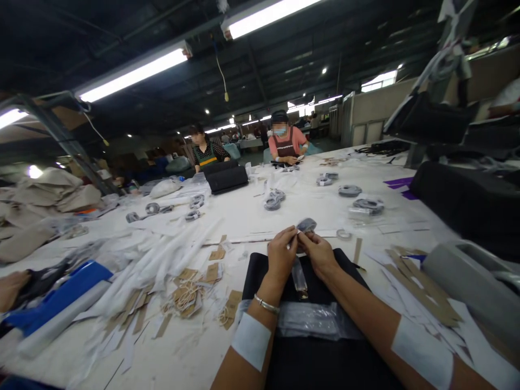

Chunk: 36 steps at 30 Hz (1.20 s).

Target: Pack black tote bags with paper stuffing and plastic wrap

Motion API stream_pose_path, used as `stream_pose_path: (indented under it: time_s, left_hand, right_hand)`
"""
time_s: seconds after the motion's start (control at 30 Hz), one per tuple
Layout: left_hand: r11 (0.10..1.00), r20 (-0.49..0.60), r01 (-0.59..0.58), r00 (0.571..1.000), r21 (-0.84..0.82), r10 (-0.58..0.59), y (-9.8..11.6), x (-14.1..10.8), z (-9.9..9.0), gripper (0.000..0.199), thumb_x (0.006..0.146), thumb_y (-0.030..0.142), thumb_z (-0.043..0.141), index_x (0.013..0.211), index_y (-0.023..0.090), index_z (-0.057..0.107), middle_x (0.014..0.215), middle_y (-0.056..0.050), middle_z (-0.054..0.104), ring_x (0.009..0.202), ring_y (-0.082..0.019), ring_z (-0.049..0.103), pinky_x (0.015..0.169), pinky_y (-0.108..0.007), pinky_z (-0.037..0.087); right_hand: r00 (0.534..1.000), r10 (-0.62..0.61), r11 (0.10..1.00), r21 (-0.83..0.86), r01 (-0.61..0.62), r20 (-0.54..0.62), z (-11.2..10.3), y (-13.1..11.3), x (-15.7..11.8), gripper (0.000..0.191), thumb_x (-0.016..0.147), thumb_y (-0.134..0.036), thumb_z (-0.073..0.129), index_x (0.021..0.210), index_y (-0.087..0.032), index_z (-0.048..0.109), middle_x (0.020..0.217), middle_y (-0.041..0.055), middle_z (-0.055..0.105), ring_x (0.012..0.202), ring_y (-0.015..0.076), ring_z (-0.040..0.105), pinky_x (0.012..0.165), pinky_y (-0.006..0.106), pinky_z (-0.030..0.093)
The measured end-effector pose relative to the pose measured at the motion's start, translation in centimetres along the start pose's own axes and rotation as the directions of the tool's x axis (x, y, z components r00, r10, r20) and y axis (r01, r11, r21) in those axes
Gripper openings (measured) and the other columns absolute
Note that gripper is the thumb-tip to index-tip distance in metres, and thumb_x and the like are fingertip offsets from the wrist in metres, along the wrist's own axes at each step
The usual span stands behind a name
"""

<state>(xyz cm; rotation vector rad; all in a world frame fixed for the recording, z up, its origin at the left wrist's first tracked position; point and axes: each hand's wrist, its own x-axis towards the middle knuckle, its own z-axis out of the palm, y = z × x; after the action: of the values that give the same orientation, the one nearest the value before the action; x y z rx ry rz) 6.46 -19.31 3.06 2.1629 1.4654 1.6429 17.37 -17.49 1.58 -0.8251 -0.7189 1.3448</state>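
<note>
My left hand (281, 250) and my right hand (319, 252) meet at the fingertips above a black fabric bag (280, 357). Both are closed, pinching the near edge of a coiled grey strap (307, 223). A tiny white bit shows between the fingertips; what it is I cannot tell. Below the hands, a narrow clear plastic packet (299, 277) hangs or lies over the black fabric. Across the bag lies a wider strip of clear plastic wrap (309, 320), partly behind my left forearm.
Several grey coils (273, 200) lie about the white table (231, 216). Brown cardboard tags (189, 295) with strings are to the left, beside a blue object (60, 298). A grey tape dispenser (467, 276) stands right, near paper strips (422, 287). Two co-workers (286, 143) are across the table.
</note>
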Motion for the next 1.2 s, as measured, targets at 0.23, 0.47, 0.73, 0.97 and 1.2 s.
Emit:
stream_pose_path:
  time_s: [0.23,0.47,0.73,0.97,1.2]
  left_hand:
    - [0.999,0.020,-0.019,1.000,0.033,0.018,0.8,-0.2,0.2,0.032,0.090,0.016,0.056,0.120,0.023,0.067,0.127,-0.006,0.064,0.119,-0.020,0.059,0.105,-0.038,0.049]
    - [0.952,0.026,0.177,0.984,-0.251,-0.176,-0.4,0.8,-0.7,0.029,0.085,0.026,0.066,0.113,0.022,0.069,0.116,-0.006,0.069,0.110,-0.020,0.063,0.103,-0.037,0.047]
    - [0.840,0.187,0.396,0.918,-0.371,-0.350,-2.0,1.2,-0.9,0.038,0.080,0.042,0.066,0.107,0.015,0.068,0.099,-0.007,0.072,0.093,-0.020,0.066,0.086,-0.031,0.050]
    - [0.838,0.145,0.462,0.887,-0.290,-0.438,-2.8,1.2,-0.9,0.050,0.073,0.053,0.069,0.107,0.015,0.069,0.090,-0.004,0.071,0.084,-0.019,0.064,0.078,-0.028,0.048]
    - [0.845,0.163,0.458,0.889,-0.277,-0.428,-1.3,1.3,-0.9,0.049,0.070,0.052,0.070,0.102,0.016,0.071,0.088,-0.003,0.071,0.083,-0.019,0.064,0.077,-0.027,0.048]
  right_hand:
    - [0.995,-0.049,0.998,0.037,0.046,0.090,0.0,-0.6,-0.2,0.035,0.065,-0.042,0.083,0.085,-0.016,0.073,0.083,0.0031,0.072,0.078,0.0166,0.068,0.076,0.026,0.055]
    - [0.997,0.003,1.000,-0.014,-0.002,0.081,0.3,-1.3,-0.6,0.037,0.062,-0.040,0.084,0.088,-0.016,0.075,0.093,0.0049,0.073,0.086,0.0180,0.067,0.073,0.025,0.055]
    - [0.964,-0.121,0.854,-0.470,0.224,0.238,0.4,-2.1,-0.6,0.046,0.082,-0.051,0.061,0.109,-0.014,0.071,0.099,0.0087,0.073,0.087,0.0218,0.068,0.069,0.030,0.054]
    - [0.816,-0.263,0.279,-0.769,0.575,0.515,-5.1,-11.3,-3.6,0.021,0.080,-0.026,0.067,0.099,-0.023,0.075,0.103,0.0053,0.073,0.101,0.0236,0.065,0.096,0.037,0.047]
    - [0.822,-0.498,-0.372,-0.924,0.085,0.276,-22.6,-23.9,-11.3,0.026,0.082,-0.040,0.061,0.091,-0.020,0.076,0.125,0.0127,0.064,0.125,0.0330,0.050,0.111,0.049,0.032]
